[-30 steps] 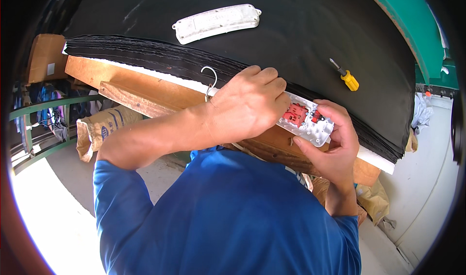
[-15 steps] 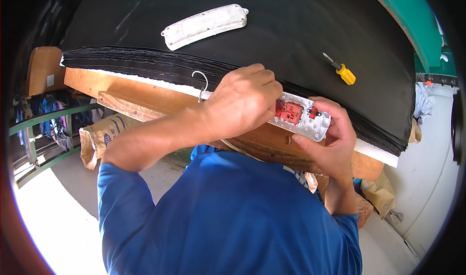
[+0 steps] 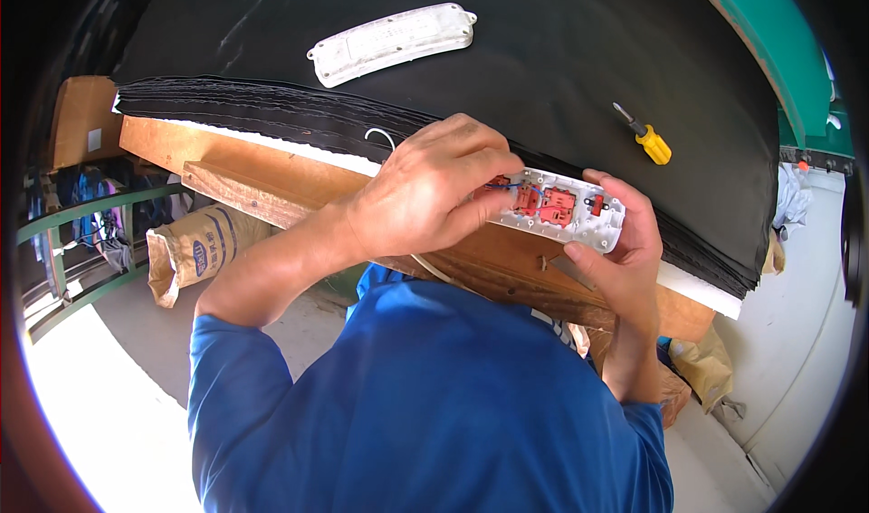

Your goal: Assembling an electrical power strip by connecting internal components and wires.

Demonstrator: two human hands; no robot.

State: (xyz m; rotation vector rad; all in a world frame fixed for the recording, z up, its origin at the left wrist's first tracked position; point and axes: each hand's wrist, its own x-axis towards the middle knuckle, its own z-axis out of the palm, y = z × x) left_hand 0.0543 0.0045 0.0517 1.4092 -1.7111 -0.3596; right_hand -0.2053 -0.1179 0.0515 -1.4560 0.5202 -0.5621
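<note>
Over the front edge of the black sheets I hold an opened power strip (image 3: 593, 229), a white shell with red inner parts and a thin blue wire showing. My right hand (image 3: 634, 249) grips its right end, thumb on the near edge and fingers at the far edge. At the other end, my left hand (image 3: 442, 187) is closed, thumb and forefinger pressed over the shell near the blue wire. Its fingers hide that end and whatever they pinch. A long white cover (image 3: 394, 46) lies on the sheets beyond, and a yellow-handled screwdriver (image 3: 650, 142) lies to the right.
A stack of black sheets (image 3: 561, 61) spreads over the wooden bench (image 3: 244, 183). A white hook (image 3: 384, 136) stands up beside my left hand. Green metal (image 3: 756, 38) rises at the far right. A paper sack (image 3: 204, 249) sits on the floor at left.
My left hand has shifted slightly left along the strip, uncovering more red parts and the blue wire. The strip and my right hand have moved a little right.
</note>
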